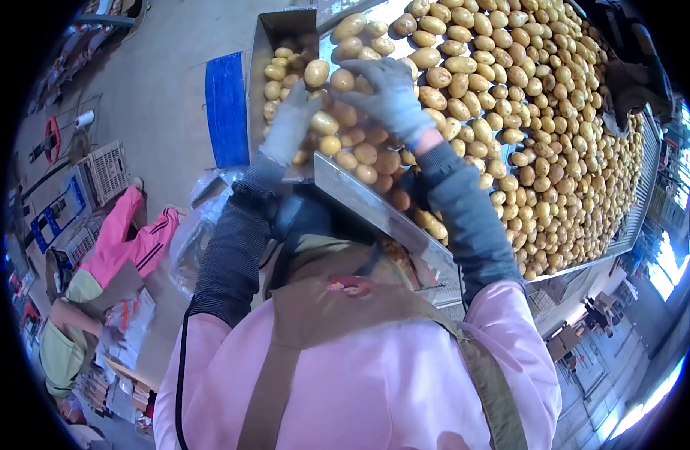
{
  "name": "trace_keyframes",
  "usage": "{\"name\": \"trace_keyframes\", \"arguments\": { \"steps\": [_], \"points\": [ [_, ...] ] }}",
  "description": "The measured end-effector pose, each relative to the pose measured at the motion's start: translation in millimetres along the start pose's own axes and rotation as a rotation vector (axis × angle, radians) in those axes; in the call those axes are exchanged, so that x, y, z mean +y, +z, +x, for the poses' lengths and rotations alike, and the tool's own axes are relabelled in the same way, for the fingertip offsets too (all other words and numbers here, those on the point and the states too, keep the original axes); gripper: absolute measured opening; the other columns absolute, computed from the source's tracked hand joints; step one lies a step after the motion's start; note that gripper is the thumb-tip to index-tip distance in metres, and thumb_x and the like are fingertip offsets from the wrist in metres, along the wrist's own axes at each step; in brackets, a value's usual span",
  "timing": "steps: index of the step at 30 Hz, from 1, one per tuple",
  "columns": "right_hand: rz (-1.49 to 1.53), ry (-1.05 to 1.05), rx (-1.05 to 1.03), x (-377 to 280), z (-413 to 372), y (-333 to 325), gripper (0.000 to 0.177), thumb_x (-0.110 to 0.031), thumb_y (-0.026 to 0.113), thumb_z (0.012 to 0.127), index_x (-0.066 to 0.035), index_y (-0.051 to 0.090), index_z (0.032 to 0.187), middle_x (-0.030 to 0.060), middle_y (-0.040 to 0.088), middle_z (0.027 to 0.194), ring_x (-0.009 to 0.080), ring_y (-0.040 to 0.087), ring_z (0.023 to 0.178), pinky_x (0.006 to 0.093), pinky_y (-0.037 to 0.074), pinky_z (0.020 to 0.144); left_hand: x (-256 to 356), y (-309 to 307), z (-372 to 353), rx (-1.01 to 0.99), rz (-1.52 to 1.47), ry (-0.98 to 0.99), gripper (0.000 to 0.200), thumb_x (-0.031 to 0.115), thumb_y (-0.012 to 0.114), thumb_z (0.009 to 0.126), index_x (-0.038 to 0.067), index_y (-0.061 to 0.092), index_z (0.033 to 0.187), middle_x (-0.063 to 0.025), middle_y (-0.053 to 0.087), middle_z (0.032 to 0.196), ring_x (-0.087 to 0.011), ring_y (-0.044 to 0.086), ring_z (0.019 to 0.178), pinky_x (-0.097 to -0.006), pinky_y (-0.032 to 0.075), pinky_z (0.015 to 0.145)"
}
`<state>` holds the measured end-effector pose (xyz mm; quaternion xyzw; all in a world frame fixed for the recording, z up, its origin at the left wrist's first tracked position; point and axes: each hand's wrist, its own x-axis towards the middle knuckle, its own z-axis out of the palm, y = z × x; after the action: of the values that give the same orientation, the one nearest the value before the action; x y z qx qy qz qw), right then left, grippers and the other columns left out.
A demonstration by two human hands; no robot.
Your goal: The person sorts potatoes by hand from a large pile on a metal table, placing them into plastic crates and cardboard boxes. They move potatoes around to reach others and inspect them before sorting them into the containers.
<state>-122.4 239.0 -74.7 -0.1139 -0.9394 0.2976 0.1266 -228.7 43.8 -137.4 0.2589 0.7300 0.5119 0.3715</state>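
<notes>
My left hand, in a grey glove, is at the edge of a metal bin. Its fingertips and thumb are against a yellow potato. To the right, my right hand, also gloved, reaches over the potatoes at the sorting table's near end. Its fingers are spread, and beside its fingertips lies a browner potato. More potatoes fill the bin to the left of my hands. Below them, several potatoes lie behind a metal side wall.
A broad layer of potatoes covers the table to the right. Beside the bin is a blue panel. A person in pink trousers is at the lower left, near plastic crates. At the upper right, a dark sleeve reaches the table.
</notes>
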Motion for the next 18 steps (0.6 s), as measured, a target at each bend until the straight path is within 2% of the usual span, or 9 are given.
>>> {"name": "trace_keyframes", "arguments": {
  "steps": [1,3,8,9,11,12,14,16,18],
  "points": [
    [0.204,0.204,-0.045,-26,-5,-20,0.05,-0.028,0.083,0.08,-0.012,0.067,0.125,0.0121,0.068,0.115,0.0295,0.063,0.104,0.0425,0.05,0.09,5,1,-4,-0.004,-0.009,0.029,0.048,0.016,0.058,0.1,-0.001,0.047,0.144,-0.0168,0.056,0.135,-0.025,0.055,0.123,-0.0329,0.047,0.1],
    [0.47,0.328,-0.008,-46,-20,-30,0.049,-0.023,0.082,0.083,-0.009,0.065,0.127,0.0122,0.068,0.116,0.027,0.063,0.107,0.039,0.051,0.093,14,3,-7,-0.02,-0.041,0.016,0.036,0.014,0.054,0.103,0.0,0.055,0.136,-0.0195,0.048,0.146,-0.0311,0.05,0.132,-0.0348,0.044,0.108],
    [1.333,0.525,0.158,-85,-49,-49,0.046,-0.015,0.078,0.088,-0.006,0.061,0.13,0.0109,0.058,0.131,0.0224,0.058,0.119,0.0312,0.047,0.104,30,3,-6,-0.042,-0.112,-0.155,0.049,0.013,0.058,0.1,-0.004,0.046,0.144,-0.0179,0.046,0.15,-0.0254,0.046,0.137,-0.033,0.04,0.112],
    [1.297,0.502,0.161,-89,-58,-51,0.044,-0.013,0.077,0.088,-0.006,0.06,0.129,0.0111,0.054,0.134,0.0243,0.057,0.122,0.032,0.046,0.105,28,0,-5,-0.095,0.048,-0.106,0.06,0.016,0.063,0.097,-0.007,0.04,0.148,-0.0164,0.05,0.145,-0.0218,0.049,0.132,-0.0319,0.041,0.109],
    [0.712,0.217,0.15,-100,-93,-57,0.029,-0.015,0.068,0.092,-0.005,0.062,0.118,0.0092,0.06,0.118,0.0231,0.061,0.107,0.0342,0.05,0.092,-1,5,-2,-0.075,-0.104,-0.286,0.061,0.021,0.063,0.1,-0.005,0.039,0.15,-0.0153,0.061,0.129,-0.0233,0.062,0.112,-0.0347,0.052,0.094],
    [0.429,0.103,0.202,-105,-111,-60,0.024,-0.017,0.064,0.094,-0.004,0.063,0.113,0.0082,0.064,0.11,0.0224,0.063,0.099,0.0353,0.052,0.086,10,9,-8,-0.046,-0.106,-0.262,0.055,0.022,0.06,0.101,0.001,0.044,0.149,-0.018,0.059,0.133,-0.0262,0.063,0.111,-0.036,0.054,0.094],
    [0.93,0.495,0.153,-112,-150,-71,0.017,-0.018,0.067,0.091,-0.005,0.063,0.102,0.0088,0.06,0.088,0.0233,0.059,0.077,0.0364,0.049,0.071,15,9,-9,-0.034,-0.075,-0.229,0.049,0.023,0.058,0.103,0.005,0.048,0.147,-0.0196,0.058,0.136,-0.0283,0.064,0.112,-0.0367,0.055,0.095],
    [0.846,0.651,0.264,-124,-207,-88,0.014,-0.016,0.058,0.096,-0.005,0.062,0.103,0.0072,0.059,0.081,0.0244,0.058,0.077,0.0364,0.049,0.072,1,0,-1,-0.085,-0.053,-0.213,0.049,0.021,0.059,0.102,0.002,0.047,0.146,-0.0176,0.059,0.134,-0.0269,0.063,0.114,-0.0356,0.054,0.098],
    [1.069,1.003,0.498,-145,-282,-115,0.019,-0.017,0.054,0.095,-0.001,0.065,0.095,0.0046,0.06,0.08,0.0153,0.057,0.077,0.0311,0.049,0.071,3,2,1,-0.102,-0.224,-0.345,0.051,0.02,0.063,0.101,0.0,0.047,0.145,-0.014,0.059,0.132,-0.0212,0.064,0.113,-0.0335,0.056,0.096]
  ]
}}
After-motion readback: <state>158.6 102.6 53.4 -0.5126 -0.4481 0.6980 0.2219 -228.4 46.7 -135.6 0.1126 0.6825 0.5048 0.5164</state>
